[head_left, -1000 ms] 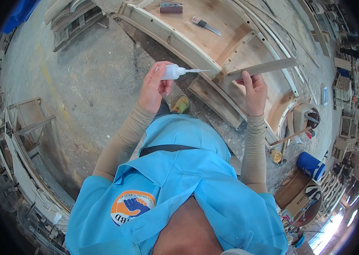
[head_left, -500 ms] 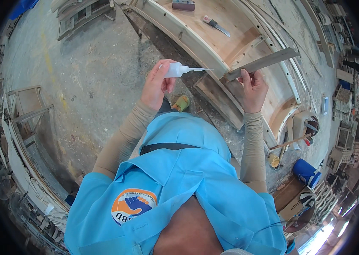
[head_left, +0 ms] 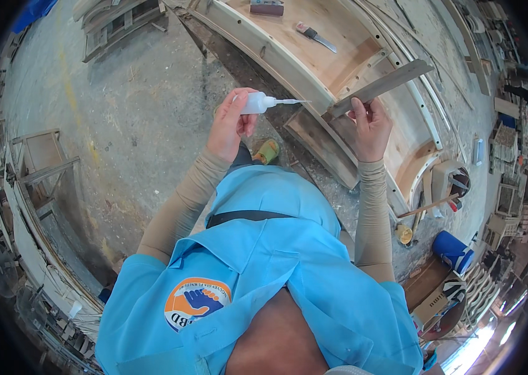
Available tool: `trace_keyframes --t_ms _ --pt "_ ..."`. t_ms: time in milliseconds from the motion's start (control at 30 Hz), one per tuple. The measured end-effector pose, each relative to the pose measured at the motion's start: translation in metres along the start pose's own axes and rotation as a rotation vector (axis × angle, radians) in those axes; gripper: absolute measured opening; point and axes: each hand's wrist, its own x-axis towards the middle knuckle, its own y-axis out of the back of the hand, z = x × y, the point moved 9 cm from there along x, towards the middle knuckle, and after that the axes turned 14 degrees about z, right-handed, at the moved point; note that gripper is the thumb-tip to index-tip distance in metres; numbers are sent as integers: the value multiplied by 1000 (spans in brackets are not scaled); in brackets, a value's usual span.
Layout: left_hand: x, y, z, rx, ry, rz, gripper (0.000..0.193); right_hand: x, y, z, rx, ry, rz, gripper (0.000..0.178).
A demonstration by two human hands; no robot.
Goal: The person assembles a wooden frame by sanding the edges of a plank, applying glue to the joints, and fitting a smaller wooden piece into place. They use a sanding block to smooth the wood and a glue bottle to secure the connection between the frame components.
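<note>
My left hand is closed round a white squeeze bottle, held on its side with its long thin nozzle pointing right. Between the fingers and thumb of my right hand is a narrow strip of greyish wood, slanting up to the right. The nozzle tip is a little way left of the strip's lower end, apart from it. Beneath the strip lies a large curved wooden frame with pale rails and holes along them. Just below the bottle's nozzle, a brown board rests along the frame's near side.
Inside the frame lie a putty knife and a small brown block. At right are a small yellow cup, a blue container and a cardboard box. Wooden frames stand at left on the concrete floor.
The wood strip in my right hand has tilted up slightly and shifted a little left. My left hand and the bottle stay almost still.
</note>
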Motion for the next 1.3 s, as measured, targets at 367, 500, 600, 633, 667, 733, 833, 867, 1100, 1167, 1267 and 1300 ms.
trace_keyframes --t_ms 367,500,600,633,667,733,833,867,1100,1167,1267,1300 --pt "1 1 -2 18 28 23 35 3 -2 1 -10 1 -19 20" --pt "0 1 -2 22 33 20 34 3 -4 2 23 6 -13 19" --pt "-1 1 -1 32 35 42 34 2 -4 4 44 -1 -4 19" --pt "0 0 0 41 26 40 34 2 -3 8 49 -4 2 19" --pt "0 -1 0 51 18 38 34 2 -3 12 54 -6 9 18" --pt "0 -3 -1 66 9 34 35 3 0 14 64 -7 21 18" --pt "0 -4 -2 71 3 35 35 3 -5 11 34 13 26 18" --pt "-1 -1 -1 69 -3 42 35 2 -6 10 16 25 21 18" --pt "0 -8 -2 80 10 18 35 4 -7 12 66 -12 2 17" --pt "0 -9 -3 79 10 4 35 5 -7 8 68 -25 -4 18" --pt "1 -10 -4 70 17 4 35 5 -8 6 75 -39 -14 17" --pt "1 -9 -4 72 20 5 35 5 -8 6 79 -43 -17 17"
